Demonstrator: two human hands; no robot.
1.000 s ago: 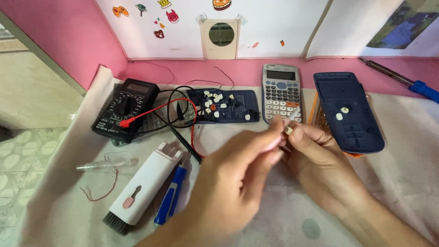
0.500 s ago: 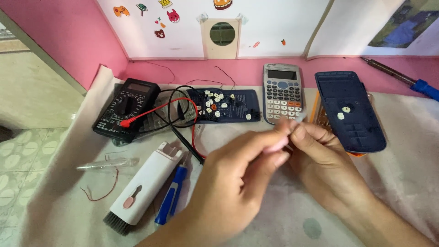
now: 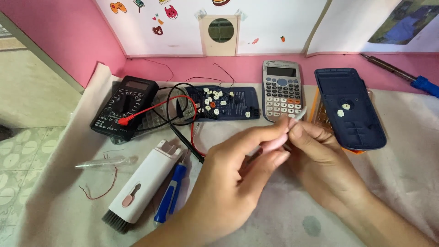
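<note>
Together two hands, one pink tool, one calculator

Pink tool now gripped between left hand thumb and forefinger, tip raised toward calculator lower edge. Right hand fingertips brought closer onto tip. Both hands shifted slightly upward.

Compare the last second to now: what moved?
Little. Both hands stay together at centre: the left hand keeps its grip on the slim pink tool, whose pale tip now points up-right, the right hand still at it. Black multimeter, grey calculator and dark blue back cover unmoved.
</note>
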